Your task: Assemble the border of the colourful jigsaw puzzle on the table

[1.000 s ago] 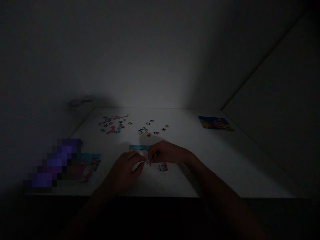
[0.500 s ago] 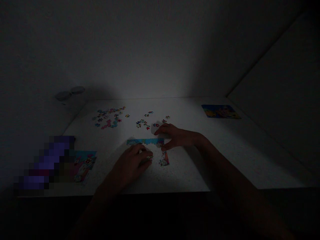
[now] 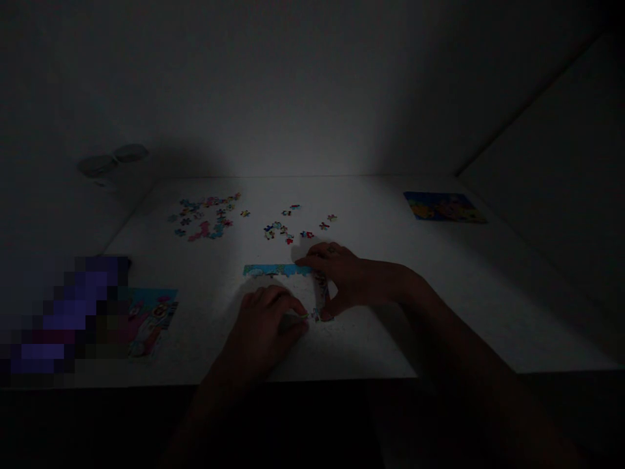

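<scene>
On the white table lies a partly joined puzzle: a blue strip [image 3: 273,269] along its top and a side section [image 3: 321,292] running down on the right. My left hand [image 3: 268,319] is below the strip, thumb and index finger pinched on a small puzzle piece [image 3: 307,316] beside the lower end of the side section. My right hand [image 3: 342,277] spans the side section, fingertips by the top right corner and thumb at the lower end, with the fingers apart. Its palm hides part of the puzzle. The light is dim.
Loose pieces [image 3: 205,230] lie in a cluster at the back left, and several more [image 3: 276,229] at the back middle. A picture card [image 3: 443,207] is at the back right. Another picture sheet [image 3: 153,319] lies at the left, beside a pixelated purple object [image 3: 73,312].
My left hand has moved right with the piece, up to the side section's lower end. My right thumb has moved down onto that section. The view has shifted slightly.
</scene>
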Demonstrator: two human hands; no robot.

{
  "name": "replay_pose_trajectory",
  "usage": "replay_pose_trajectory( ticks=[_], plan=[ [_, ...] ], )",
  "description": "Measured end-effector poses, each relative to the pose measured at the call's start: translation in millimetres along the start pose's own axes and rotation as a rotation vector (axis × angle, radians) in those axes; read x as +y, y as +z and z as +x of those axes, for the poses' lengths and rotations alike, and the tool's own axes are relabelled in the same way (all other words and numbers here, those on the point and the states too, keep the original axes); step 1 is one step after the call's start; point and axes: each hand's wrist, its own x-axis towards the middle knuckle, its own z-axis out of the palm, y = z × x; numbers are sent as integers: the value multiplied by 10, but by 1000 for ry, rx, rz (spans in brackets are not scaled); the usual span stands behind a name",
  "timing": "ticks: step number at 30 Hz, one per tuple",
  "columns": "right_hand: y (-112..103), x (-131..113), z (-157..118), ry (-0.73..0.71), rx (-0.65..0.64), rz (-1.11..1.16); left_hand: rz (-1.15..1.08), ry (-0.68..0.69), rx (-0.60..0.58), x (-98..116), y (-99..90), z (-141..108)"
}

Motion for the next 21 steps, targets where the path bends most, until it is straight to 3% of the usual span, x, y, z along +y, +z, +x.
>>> replay_pose_trajectory(
  ticks=[21],
  plan=[
    [37, -9, -2, -6, 17, 12, 45, 72, 54, 63, 68, 3]
  ],
)
